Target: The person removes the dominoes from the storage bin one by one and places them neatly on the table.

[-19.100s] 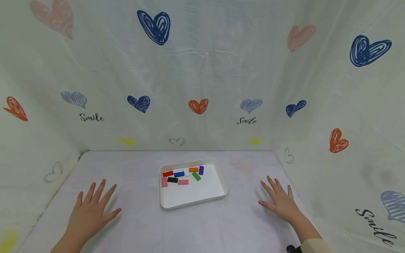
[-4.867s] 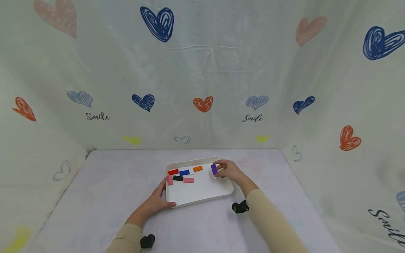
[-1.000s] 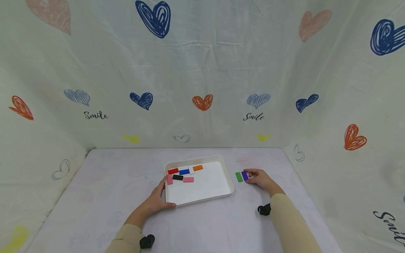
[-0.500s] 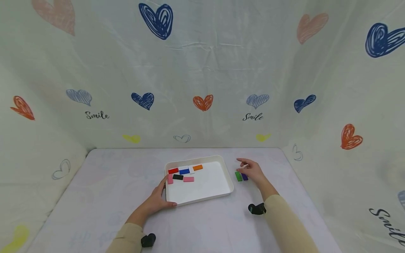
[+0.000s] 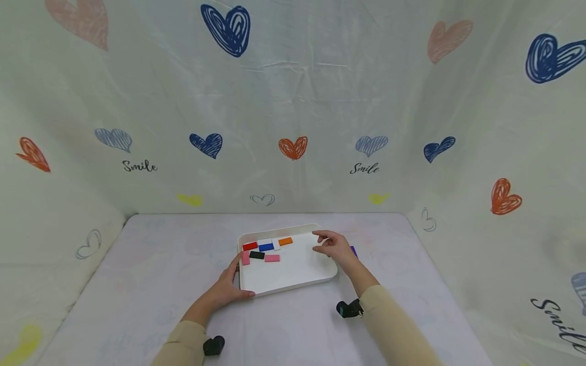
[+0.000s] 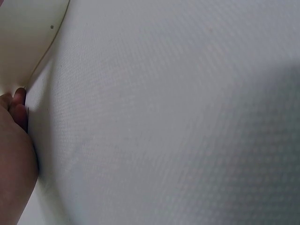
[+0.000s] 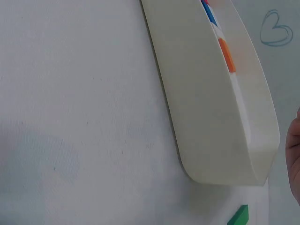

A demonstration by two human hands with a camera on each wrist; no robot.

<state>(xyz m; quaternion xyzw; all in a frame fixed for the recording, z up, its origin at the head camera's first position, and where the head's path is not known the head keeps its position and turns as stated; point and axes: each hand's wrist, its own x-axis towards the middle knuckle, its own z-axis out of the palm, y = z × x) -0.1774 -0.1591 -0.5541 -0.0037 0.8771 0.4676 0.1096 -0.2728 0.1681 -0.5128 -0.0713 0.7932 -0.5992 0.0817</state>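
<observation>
A white tray [image 5: 293,278] is held at its near left corner on a pale table [image 5: 114,284] by a person's left hand [image 5: 223,290], with the thumb laid along the front wall and the fingers set against the left side, spread wide around the corner. Above the tray's right end, the right hand [image 5: 336,248] is held with thumb and forefinger parted and nothing gripped between them; whether the tray is touched by it cannot be told.

Inside the tray, 8 small blocks are grouped toward the left. The far left corner is taken by a red block [image 5: 250,246], followed by a white block [image 5: 264,241] with a blue block [image 5: 266,247] in front of it, a 2nd white block [image 5: 276,244] and an orange block [image 5: 286,241]. Nearer the front, a black block [image 5: 257,255] is flanked by 2 more: a pink block [image 5: 245,258] at the left wall and another pink block [image 5: 272,258].

On the table to the tray's right, a purple block [image 5: 354,250] is partly hidden by the right hand. A green block [image 7: 239,215] is caught in the right wrist view, near the tray's end. The scene is backed by a curtain [image 5: 293,107] printed with hearts.
</observation>
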